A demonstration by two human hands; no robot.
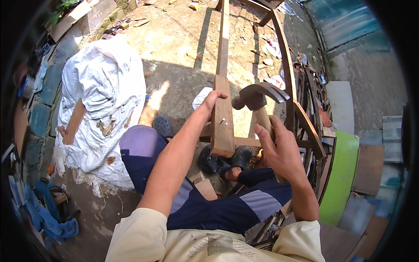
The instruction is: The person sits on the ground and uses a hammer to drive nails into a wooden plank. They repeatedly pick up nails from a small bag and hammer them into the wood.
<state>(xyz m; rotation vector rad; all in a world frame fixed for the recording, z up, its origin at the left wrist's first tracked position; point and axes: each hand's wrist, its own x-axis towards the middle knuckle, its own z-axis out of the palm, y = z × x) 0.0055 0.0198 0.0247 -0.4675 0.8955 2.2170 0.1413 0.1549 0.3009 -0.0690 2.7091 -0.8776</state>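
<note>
My right hand (279, 148) is closed round the wooden handle of a claw hammer (257, 98), its metal head raised to the right of a wooden beam (223, 139). Two nails (223, 121) show on the beam's top face; one sticks up at a slant. My left hand (214, 101) grips the beam's left side above the nails, with the thumb lying over the top. The beam belongs to a wooden frame (288, 65) that stretches away from me. The left fingers under the beam are hidden.
White sacking (100, 74) lies in a heap at left, with a piece of wood on it. At right are scrap wood, a green panel (340, 174) and a wall. My feet in dark clogs (209, 159) are beneath the beam. A blue cloth (52, 214) lies lower left.
</note>
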